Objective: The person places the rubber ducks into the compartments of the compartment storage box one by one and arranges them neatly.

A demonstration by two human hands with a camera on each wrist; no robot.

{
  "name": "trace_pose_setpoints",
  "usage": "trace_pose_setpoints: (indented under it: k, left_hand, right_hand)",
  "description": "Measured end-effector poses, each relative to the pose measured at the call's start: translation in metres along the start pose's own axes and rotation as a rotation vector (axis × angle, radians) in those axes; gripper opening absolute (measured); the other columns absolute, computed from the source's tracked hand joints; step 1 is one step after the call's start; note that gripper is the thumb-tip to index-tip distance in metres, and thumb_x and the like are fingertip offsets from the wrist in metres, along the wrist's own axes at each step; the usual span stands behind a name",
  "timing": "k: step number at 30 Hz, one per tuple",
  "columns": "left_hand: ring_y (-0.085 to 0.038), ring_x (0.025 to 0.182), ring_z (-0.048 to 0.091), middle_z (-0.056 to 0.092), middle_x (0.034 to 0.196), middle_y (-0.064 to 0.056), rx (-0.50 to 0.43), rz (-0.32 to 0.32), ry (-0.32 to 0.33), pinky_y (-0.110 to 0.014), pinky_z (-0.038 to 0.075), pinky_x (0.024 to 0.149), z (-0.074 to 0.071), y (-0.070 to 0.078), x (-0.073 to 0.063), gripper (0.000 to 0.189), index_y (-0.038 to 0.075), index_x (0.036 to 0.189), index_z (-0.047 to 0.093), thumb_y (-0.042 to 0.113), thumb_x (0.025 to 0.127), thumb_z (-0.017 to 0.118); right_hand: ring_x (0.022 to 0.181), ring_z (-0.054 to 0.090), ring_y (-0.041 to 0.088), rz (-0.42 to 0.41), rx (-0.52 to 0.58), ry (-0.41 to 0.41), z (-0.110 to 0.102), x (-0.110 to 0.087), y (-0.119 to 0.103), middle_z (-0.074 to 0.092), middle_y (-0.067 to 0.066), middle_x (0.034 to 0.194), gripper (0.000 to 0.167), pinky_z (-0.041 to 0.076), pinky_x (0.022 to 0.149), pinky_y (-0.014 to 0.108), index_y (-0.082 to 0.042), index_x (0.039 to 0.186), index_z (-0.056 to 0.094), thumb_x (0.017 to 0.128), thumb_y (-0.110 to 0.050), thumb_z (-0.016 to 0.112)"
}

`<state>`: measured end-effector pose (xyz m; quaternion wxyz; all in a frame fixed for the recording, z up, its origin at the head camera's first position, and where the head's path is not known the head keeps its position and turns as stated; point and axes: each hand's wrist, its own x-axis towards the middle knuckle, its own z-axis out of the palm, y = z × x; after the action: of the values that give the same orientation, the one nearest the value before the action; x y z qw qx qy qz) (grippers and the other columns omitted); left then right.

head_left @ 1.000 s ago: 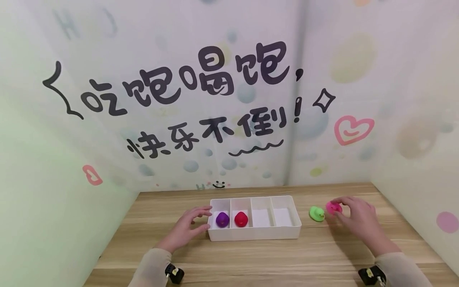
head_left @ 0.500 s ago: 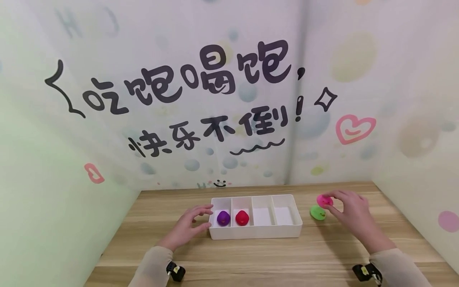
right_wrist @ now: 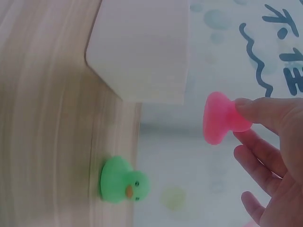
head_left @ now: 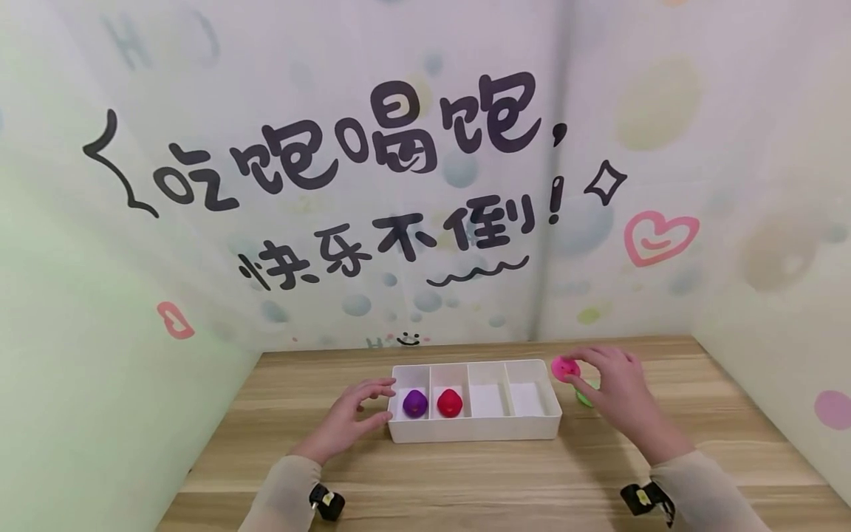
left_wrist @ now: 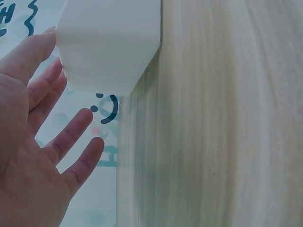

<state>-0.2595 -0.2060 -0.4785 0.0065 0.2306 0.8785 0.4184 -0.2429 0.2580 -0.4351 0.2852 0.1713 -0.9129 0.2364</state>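
Observation:
My right hand (head_left: pixel 617 384) pinches a pink toy duck (head_left: pixel 564 368) between thumb and fingers. The duck is held up off the table, beside the right end of a white box (head_left: pixel 475 430) with several compartments. Behind that hand, a green toy duck (right_wrist: pixel 118 182) sits on the table, partly hidden in the head view. My left hand (head_left: pixel 349 415) touches the box's left end with its fingertips, the fingers spread and loosely bent. Inside the box, a purple toy (head_left: pixel 415 404) lies in the leftmost compartment and a red toy (head_left: pixel 450 403) in the one beside it.
The box stands on a wood-grain table (head_left: pixel 465 488) near its back edge. A printed wall covering (head_left: pixel 399 295) rises behind, with plain side walls at left and right. A small black device (head_left: pixel 327 502) is worn at each wrist.
My right hand has lifted the pink duck off the table and carried it left, past the green duck, to the box's right end. The left hand has stayed at the box.

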Motion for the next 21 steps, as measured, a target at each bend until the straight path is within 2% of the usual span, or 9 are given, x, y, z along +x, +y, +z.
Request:
trace_pose_setpoints:
  k: [6, 15, 21]
  left_hand:
    - [-0.035, 0.130, 0.053, 0.052, 0.156, -0.003, 0.003, -0.013, -0.003, -0.059, 0.048, 0.100, 0.001, 0.000, 0.001, 0.038, 0.012, 0.131, 0.065, 0.023, 0.097, 0.073]
    - [-0.035, 0.130, 0.053, 0.052, 0.156, -0.003, 0.000, -0.013, -0.002, -0.061, 0.048, 0.100, 0.001, 0.001, 0.002, 0.037, 0.013, 0.132, 0.065, 0.021, 0.096, 0.074]
    - [-0.034, 0.132, 0.053, 0.051, 0.157, -0.001, 0.001, -0.019, -0.006, -0.061, 0.048, 0.101, 0.002, -0.001, 0.003, 0.038, 0.015, 0.131, 0.065, 0.024, 0.096, 0.074]
  right_hand:
    - [0.108, 0.063, 0.038, -0.021, 0.040, 0.011, 0.014, 0.006, -0.012, 0.075, 0.008, 0.106, 0.033, 0.036, 0.094, 0.063, -0.014, 0.106, 0.077, 0.076, -0.012, 0.091]
    - [0.112, 0.062, 0.037, -0.022, 0.088, -0.015, 0.029, 0.012, -0.034, 0.074, 0.007, 0.110, 0.032, 0.035, 0.098, 0.064, -0.014, 0.107, 0.076, 0.079, -0.008, 0.089]
    - [0.112, 0.062, 0.035, -0.020, 0.097, -0.030, 0.039, 0.013, -0.042, 0.074, 0.006, 0.110, 0.032, 0.034, 0.098, 0.061, -0.014, 0.108, 0.076, 0.079, -0.009, 0.089]
